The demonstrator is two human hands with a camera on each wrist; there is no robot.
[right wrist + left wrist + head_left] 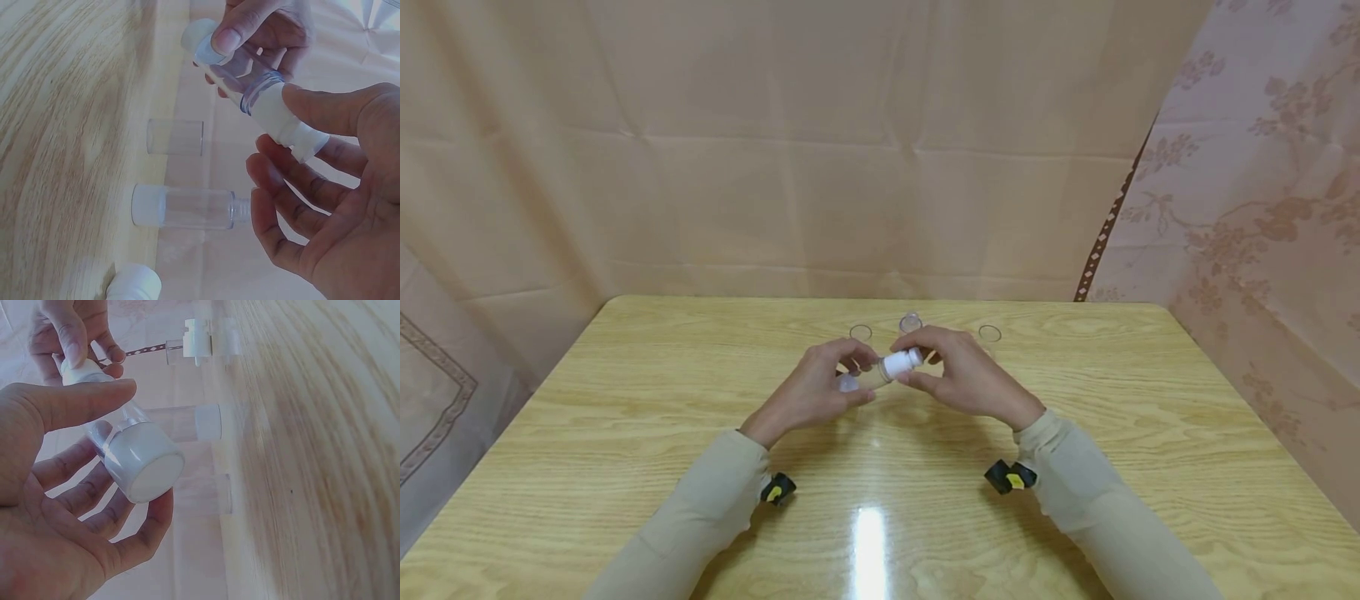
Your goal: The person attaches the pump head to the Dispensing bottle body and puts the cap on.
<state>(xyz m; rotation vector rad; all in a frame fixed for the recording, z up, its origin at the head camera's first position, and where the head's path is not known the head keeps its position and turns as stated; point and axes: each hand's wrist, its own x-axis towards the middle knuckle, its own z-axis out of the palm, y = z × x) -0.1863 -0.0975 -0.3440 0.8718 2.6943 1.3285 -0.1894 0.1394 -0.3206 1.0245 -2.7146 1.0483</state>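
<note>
Item, left hand [827,379]: gripping, its thumb and fingers curled round a clear plastic cylindrical bottle with a white base [142,456]. I see this bottle near the centre of the head view, above the tabletop, tilted, white base toward the lower left.

Item, right hand [962,371]: pinching a white plastic pump top [272,115] between thumb and fingers. The top meets the bottle's other end; whether it is fully seated I cannot tell.

Item, second clear bottle with a white base and threaded neck [199,207]: upright on the table, just beyond the hands. I find it at upper centre in the head view.

Item, clear open cylinder [175,137]: standing to the left of that bottle in the head view.

Item, another clear cylinder [989,333]: standing to the bottle's right, its round rim showing.

Item, spare white plastic pump [197,340]: on the table, upper middle of my left wrist view; in the right wrist view, cut off at the lower edge.

Item, glossy yellow wood-grain table [625,417]: under everything, a bright reflection at bottom centre.

Item, beige cloth backdrop [850,167]: across the top; pink floral cloth [1285,208] at upper right.
</note>
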